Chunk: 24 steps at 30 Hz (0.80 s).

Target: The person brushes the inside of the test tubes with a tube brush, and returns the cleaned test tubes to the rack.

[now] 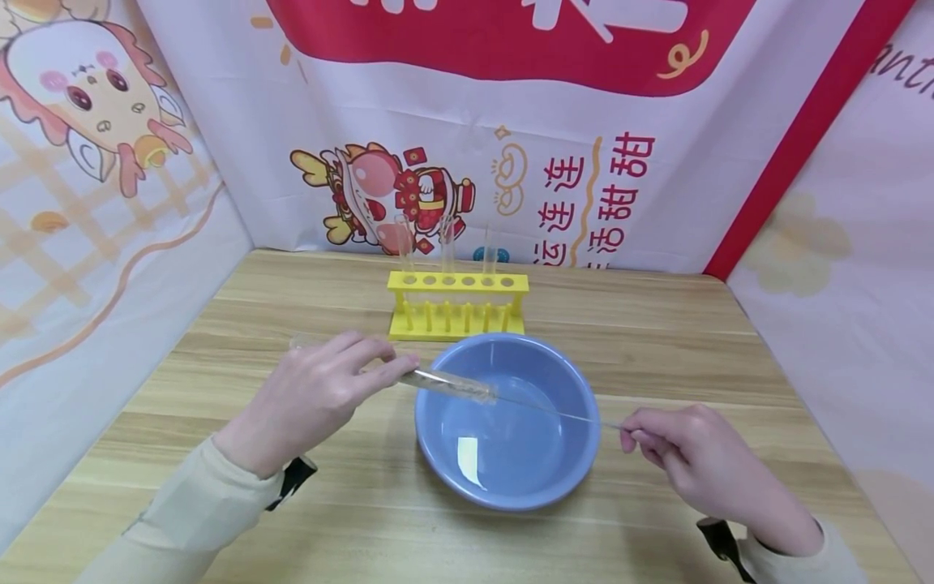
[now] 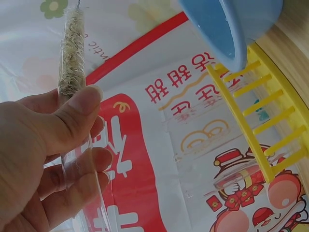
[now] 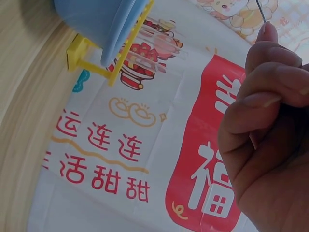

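Note:
My left hand (image 1: 321, 389) grips a clear glass test tube (image 2: 96, 203) between thumb and fingers, tilted with its mouth toward the right. Inside the tube's mouth end sits the bristly head of a test tube brush (image 2: 73, 53). The brush's thin wire handle (image 1: 543, 406) runs out over the blue basin (image 1: 511, 499) to my right hand (image 1: 700, 462), whose curled fingers pinch its far end. In the right wrist view a short piece of the wire (image 3: 261, 9) rises from the fingertips. The basin stands below the tube and seems to hold water, with a bright reflection.
Behind the basin is a yellow test tube rack (image 1: 457, 282) with 3 clear test tubes (image 1: 447, 251) standing in it. A wooden table (image 1: 350, 519) carries everything. Printed cloth (image 1: 496, 113) hangs at the back and both sides.

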Tool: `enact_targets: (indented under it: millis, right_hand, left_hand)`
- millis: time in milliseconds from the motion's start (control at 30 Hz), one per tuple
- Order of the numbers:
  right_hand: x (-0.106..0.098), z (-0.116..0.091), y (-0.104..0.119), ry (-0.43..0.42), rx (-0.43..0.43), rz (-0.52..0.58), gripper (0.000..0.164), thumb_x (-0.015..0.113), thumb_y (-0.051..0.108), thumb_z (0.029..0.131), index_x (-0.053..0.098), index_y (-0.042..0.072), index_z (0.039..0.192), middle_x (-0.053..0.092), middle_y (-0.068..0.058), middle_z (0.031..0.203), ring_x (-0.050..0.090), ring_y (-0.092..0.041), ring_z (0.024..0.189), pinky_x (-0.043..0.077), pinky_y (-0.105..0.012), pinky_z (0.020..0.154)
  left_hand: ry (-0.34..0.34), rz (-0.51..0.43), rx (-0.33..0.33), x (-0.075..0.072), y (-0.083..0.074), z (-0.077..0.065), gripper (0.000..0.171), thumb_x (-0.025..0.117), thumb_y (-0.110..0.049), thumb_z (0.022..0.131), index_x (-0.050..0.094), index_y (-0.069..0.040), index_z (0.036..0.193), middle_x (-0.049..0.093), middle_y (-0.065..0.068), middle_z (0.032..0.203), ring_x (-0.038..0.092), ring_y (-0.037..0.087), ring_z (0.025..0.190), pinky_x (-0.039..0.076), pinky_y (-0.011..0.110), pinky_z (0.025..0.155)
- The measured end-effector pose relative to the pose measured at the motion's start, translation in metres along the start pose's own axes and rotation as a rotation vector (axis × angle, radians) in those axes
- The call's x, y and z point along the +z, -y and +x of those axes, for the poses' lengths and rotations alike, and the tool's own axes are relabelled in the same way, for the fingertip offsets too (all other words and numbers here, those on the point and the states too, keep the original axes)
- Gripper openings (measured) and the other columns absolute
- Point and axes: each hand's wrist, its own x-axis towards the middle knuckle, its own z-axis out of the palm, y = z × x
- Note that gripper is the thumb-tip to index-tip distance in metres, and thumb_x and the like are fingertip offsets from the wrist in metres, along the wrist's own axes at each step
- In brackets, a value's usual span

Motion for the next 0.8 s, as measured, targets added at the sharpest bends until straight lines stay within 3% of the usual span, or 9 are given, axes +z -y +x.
enact_targets:
  millis: [167,300,400,533,667,800]
  right_hand:
    - [0.001,-0.004,-0.004,-0.012,-0.01,0.021,0.046,0.06,-0.022,0.076,0.064,0.023,0.088,0.042,0.022,0.064,0.035,0.013,0.056,0.033,-0.006,0.048]
    - [0.003,-0.007,-0.006,-0.061,-0.035,-0.026,0.023,0.052,0.007,0.102,0.067,0.019,0.09,0.055,0.018,0.071,0.041,0.011,0.059,0.037,-0.008,0.051]
    - [0.006,-0.008,-0.004,-0.144,-0.086,-0.164,0.039,0.038,0.029,0.108,0.07,0.015,0.092,0.067,0.012,0.08,0.054,0.004,0.062,0.047,-0.013,0.054]
    - [0.007,-0.004,0.004,-0.282,-0.185,-0.368,0.038,0.039,0.022,0.108,0.072,0.006,0.097,0.068,0.004,0.08,0.061,-0.01,0.06,0.048,-0.019,0.047]
    - [0.004,0.006,0.016,-0.391,-0.312,-0.549,0.029,0.043,0.004,0.102,0.071,-0.002,0.098,0.06,-0.005,0.072,0.05,-0.018,0.051,0.035,-0.023,0.035]
    - [0.005,0.009,0.017,-0.481,-0.451,-0.685,0.024,0.046,-0.006,0.097,0.07,-0.006,0.101,0.059,-0.012,0.07,0.048,-0.023,0.049,0.035,-0.029,0.035]
  left_hand:
    - [0.043,-0.006,-0.017,-0.001,-0.002,-0.001,0.051,0.077,0.009,0.077,0.071,-0.013,0.122,0.069,0.007,0.098,0.067,0.024,0.085,0.061,0.036,0.065]
    - [0.058,-0.014,-0.028,-0.001,-0.004,-0.001,0.051,0.078,0.007,0.078,0.07,-0.012,0.124,0.069,0.008,0.099,0.068,0.024,0.087,0.061,0.037,0.066]
    - [0.043,-0.016,-0.031,-0.001,-0.006,-0.001,0.051,0.078,0.006,0.077,0.07,-0.012,0.124,0.07,0.009,0.1,0.069,0.025,0.087,0.061,0.036,0.062]
    - [0.03,-0.022,-0.04,0.001,-0.007,-0.003,0.044,0.074,0.004,0.082,0.07,-0.011,0.124,0.07,0.008,0.101,0.069,0.024,0.087,0.059,0.034,0.056]
    - [0.054,-0.036,-0.065,0.002,-0.009,-0.005,0.037,0.071,-0.003,0.087,0.07,-0.01,0.123,0.07,0.008,0.103,0.069,0.023,0.089,0.058,0.032,0.054]
    - [0.041,-0.058,-0.067,0.004,-0.011,-0.006,0.026,0.063,-0.011,0.095,0.071,-0.01,0.12,0.07,0.006,0.101,0.069,0.021,0.086,0.057,0.031,0.052]
